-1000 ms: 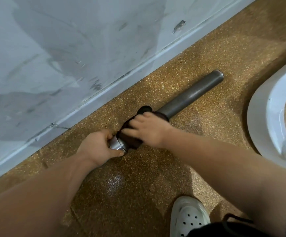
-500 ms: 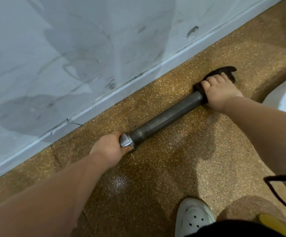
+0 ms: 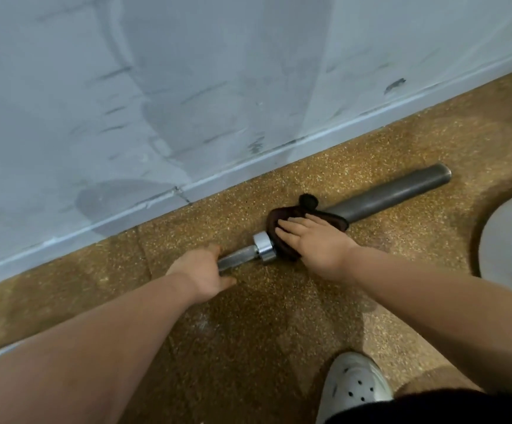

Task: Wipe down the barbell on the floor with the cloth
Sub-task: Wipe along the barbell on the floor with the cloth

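Nearest, at six o'clock, a white shoe (image 3: 352, 390) stands on the speckled brown floor (image 3: 248, 347). Beyond it the barbell (image 3: 386, 194) lies on that floor just short of the wall (image 3: 187, 87), its long axis running from eight o'clock to two o'clock. The left grip (image 3: 201, 270) is curled round the thin shaft at the eight o'clock end, steadying it. Just past the shiny collar (image 3: 263, 247), the right grip (image 3: 315, 243) lies palm down with fingers (image 3: 291, 226) fairly straight, pressing the dark cloth (image 3: 282, 218) onto the thick sleeve; whether the thumb hooks underneath is hidden. From this hand the bare sleeve stretches away toward two o'clock, ending well apart from it. So the right hand is the nearer one to the uncovered metal, and the stroke most likely called for is a slide along the axis toward that far end. A white rounded object (image 3: 511, 249) sits at three o'clock.
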